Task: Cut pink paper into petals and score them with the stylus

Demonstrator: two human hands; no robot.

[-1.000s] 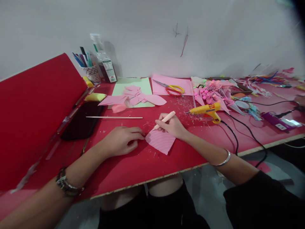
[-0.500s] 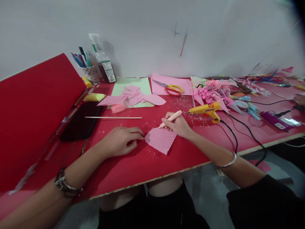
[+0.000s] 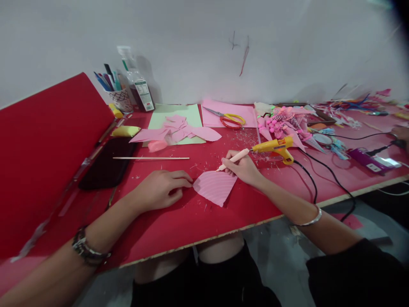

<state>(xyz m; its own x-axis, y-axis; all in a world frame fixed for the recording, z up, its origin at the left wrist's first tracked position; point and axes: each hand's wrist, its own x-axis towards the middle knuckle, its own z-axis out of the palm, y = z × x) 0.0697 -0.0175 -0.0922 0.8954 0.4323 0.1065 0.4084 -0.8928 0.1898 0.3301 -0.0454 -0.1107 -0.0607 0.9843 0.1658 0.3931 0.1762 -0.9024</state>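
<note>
A pink fan-shaped piece of paper point(image 3: 214, 187) with pale curved stripes lies flat on the red tabletop point(image 3: 179, 224). My right hand point(image 3: 245, 169) grips a pale peach pen point(image 3: 235, 157), its tip at the paper's upper edge. My left hand point(image 3: 163, 187) rests on the table with fingers stretched out, its fingertips at the paper's left corner. Behind my right hand lies a yellow glue gun point(image 3: 275, 147), its nozzle close to the pen's back end. A thin white stick point(image 3: 151, 158) lies beyond my left hand.
Pink paper cutouts point(image 3: 175, 130) lie on a green sheet point(image 3: 155, 115). Scissors point(image 3: 228, 117) rest on pink sheets point(image 3: 247, 111). A black phone point(image 3: 107, 168), pen cup point(image 3: 120, 100) and bottle point(image 3: 140, 89) stand left. Pink decorations point(image 3: 284, 121) and cables lie right, near another person's hand point(image 3: 401, 133).
My right hand has moved the pen slightly to the right along the paper's upper edge. The left hand and the paper stay nearly where they were.
</note>
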